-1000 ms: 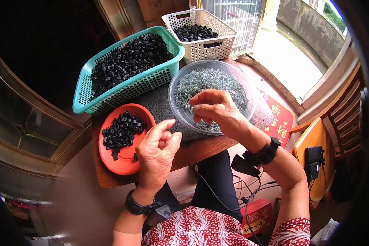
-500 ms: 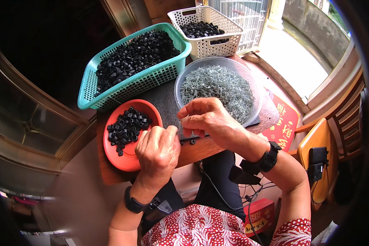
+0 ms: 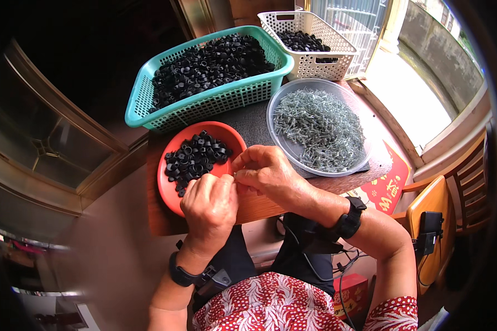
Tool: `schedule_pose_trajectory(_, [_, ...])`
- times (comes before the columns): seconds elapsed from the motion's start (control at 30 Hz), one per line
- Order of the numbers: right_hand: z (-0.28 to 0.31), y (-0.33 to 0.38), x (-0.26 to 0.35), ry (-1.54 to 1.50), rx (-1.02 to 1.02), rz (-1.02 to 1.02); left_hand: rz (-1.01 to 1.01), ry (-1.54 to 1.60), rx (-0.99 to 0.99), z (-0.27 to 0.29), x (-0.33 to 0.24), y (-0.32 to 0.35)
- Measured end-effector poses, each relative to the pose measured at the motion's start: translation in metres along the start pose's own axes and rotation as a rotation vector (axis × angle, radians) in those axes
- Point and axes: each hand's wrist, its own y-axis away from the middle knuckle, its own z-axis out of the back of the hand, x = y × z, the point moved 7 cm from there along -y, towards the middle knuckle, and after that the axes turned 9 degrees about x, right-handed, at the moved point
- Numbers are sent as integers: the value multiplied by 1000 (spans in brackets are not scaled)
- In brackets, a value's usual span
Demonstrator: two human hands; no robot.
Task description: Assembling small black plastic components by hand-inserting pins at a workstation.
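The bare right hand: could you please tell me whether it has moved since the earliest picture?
Yes. Against the clear round plastic bowl, the right hand has moved left and lower in view, from above the bowl to beside the bare left hand.

Top, red and white, leaf-like sprays over dotted ground; short sleeve [image 3: 395, 310] in matching dotted print. Trousers [image 3: 234, 251], dark, plain. Left wristband [image 3: 181, 270], black, with boxy dark-and-grey device [image 3: 221, 278] alongside. Right wristband [image 3: 349, 218], black, buckled, dark unit [image 3: 321, 243] beneath. Left hand [image 3: 209, 208], right hand [image 3: 273, 175]: bare.
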Motion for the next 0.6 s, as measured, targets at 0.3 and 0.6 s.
schedule_pose_trajectory(0.3, [-7, -1, 6, 373, -132, 228, 418, 502, 150, -12, 60, 15])
schedule_pose_trajectory(0.6, [-2, 17, 18, 479, -187, 317, 662, 1013, 292, -18, 70, 21])
